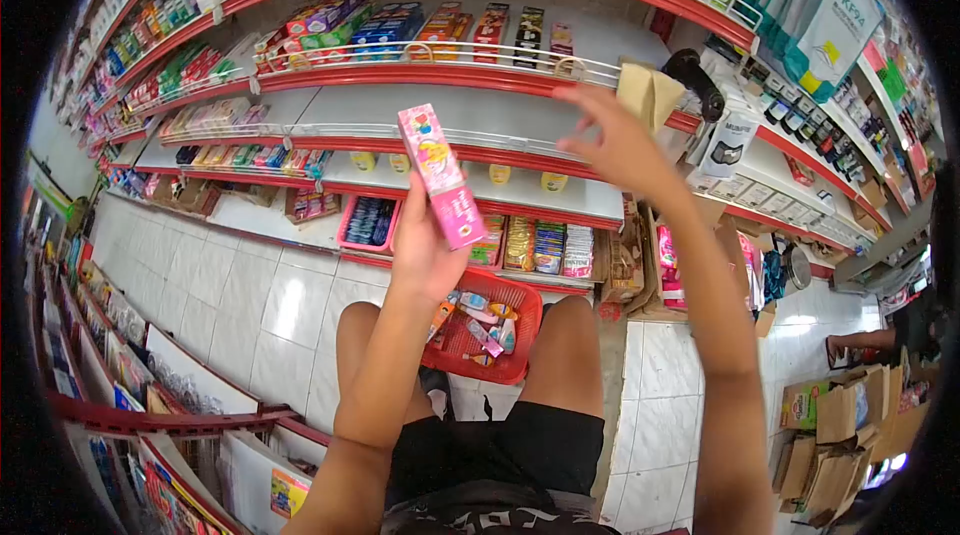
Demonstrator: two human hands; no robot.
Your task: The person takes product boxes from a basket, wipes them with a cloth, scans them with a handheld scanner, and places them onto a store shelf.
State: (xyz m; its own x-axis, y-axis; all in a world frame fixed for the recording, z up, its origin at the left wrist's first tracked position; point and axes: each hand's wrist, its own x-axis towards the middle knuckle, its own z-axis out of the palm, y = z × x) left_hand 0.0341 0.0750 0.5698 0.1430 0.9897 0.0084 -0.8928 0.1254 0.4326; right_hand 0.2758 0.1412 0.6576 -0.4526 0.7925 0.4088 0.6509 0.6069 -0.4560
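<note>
A: Setup?
B: Big shelf (380, 110) ahead; red basket (527, 335) below, part-filled. R hand (618, 143) raised nr shelf edge, fingers spread, nothing in grip; can't tell if touching. L hand (425, 253) grips pink box (440, 175) by its lower end, tilted, in front of shelf.
A: Step? Next?
B: Holding step, I'd say. Next calls for steady L grip, R free to help.

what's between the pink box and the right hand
In the head view, no object is held in the gap between the pink box and the right hand; the red-edged shelf shows in the background there.
</note>
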